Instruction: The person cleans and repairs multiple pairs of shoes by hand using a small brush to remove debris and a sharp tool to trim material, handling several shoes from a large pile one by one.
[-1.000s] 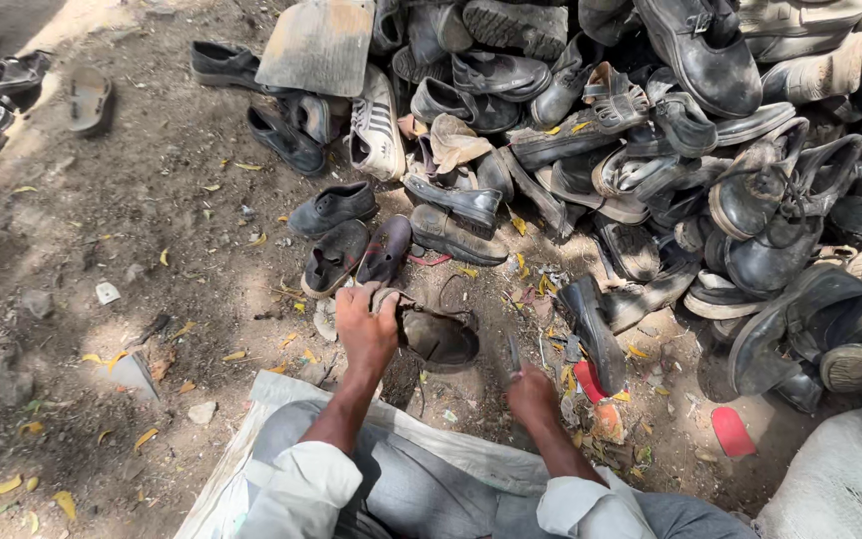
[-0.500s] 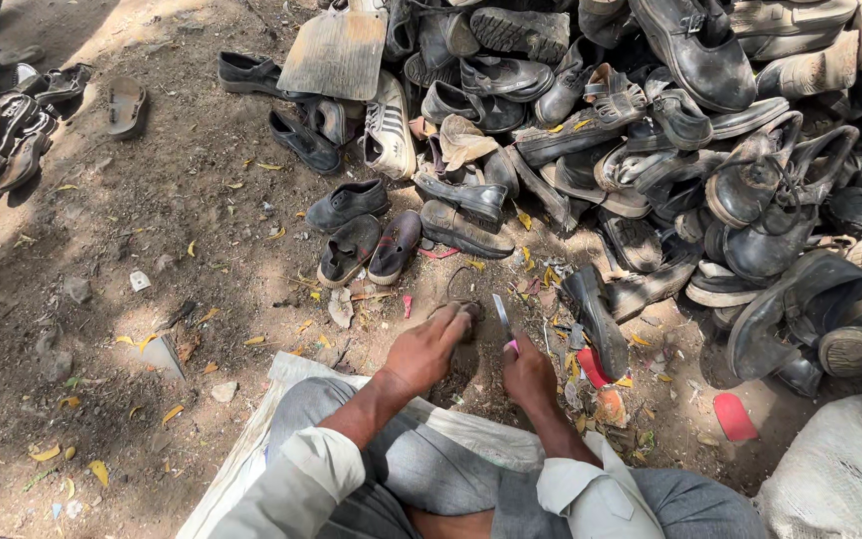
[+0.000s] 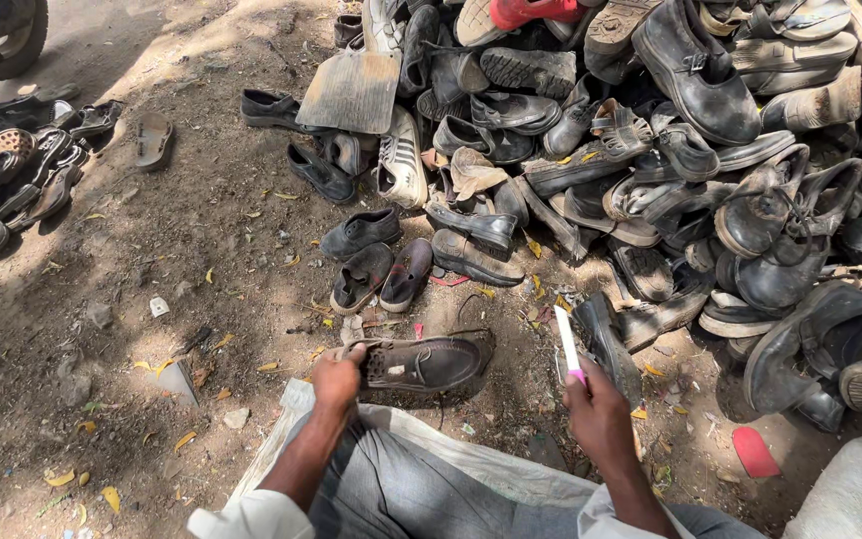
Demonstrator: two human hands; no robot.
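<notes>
My left hand (image 3: 336, 380) grips the heel end of a worn brown shoe (image 3: 421, 363) that lies on its sole on the dirt, toe pointing right. My right hand (image 3: 599, 409) is closed around a small knife (image 3: 570, 343) with a pale blade pointing up and a pink handle end, held a little to the right of the shoe and apart from it. My knees in grey trousers (image 3: 421, 489) rest on a white sack (image 3: 291, 424) at the bottom.
A big heap of old dark shoes (image 3: 670, 170) fills the right and top. A loose pair of shoes (image 3: 383, 275) lies just beyond the held shoe. Sandals (image 3: 22, 180) lie at far left. A red scrap (image 3: 755, 451) sits at lower right.
My left hand drew the brown shoe nearer and turned it flat on the ground. My right hand has lifted clear with the knife blade raised. The camera has tilted up slightly.
</notes>
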